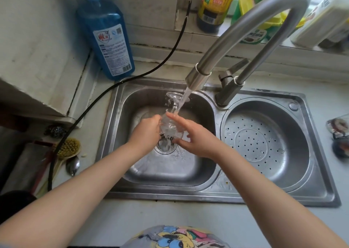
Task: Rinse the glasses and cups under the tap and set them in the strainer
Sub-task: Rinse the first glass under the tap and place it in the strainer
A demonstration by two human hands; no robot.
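Left hand point(146, 129) has its fingers curled round the bowl of a clear stemmed glass point(169, 124), gripping it from the left side. Right hand point(190, 134) is on the opposite side: fingers mostly straight, laid along the bowl, thumb underneath near the rim. That reads as rubbing or steadying, not a clamp.

Glass is tipped over the middle of the left basin of the sink point(213, 191), directly above the drain. The foot points toward the back edge, sitting right under the tap point(198, 77) spout. The stream hits the stem and runs down onto the bowl.

Handling, my read: light, rigid, thin-walled and wet, so slippery and fragile. The stem is probably the weak point. Best to hold round the bowl as now, without squeezing hard, and keep the foot off the spout.

Strainer point(264, 145) sits in the right basin with nothing in it. Transfer means clearing the divider between basins; set the glass down gently, metal on glass.
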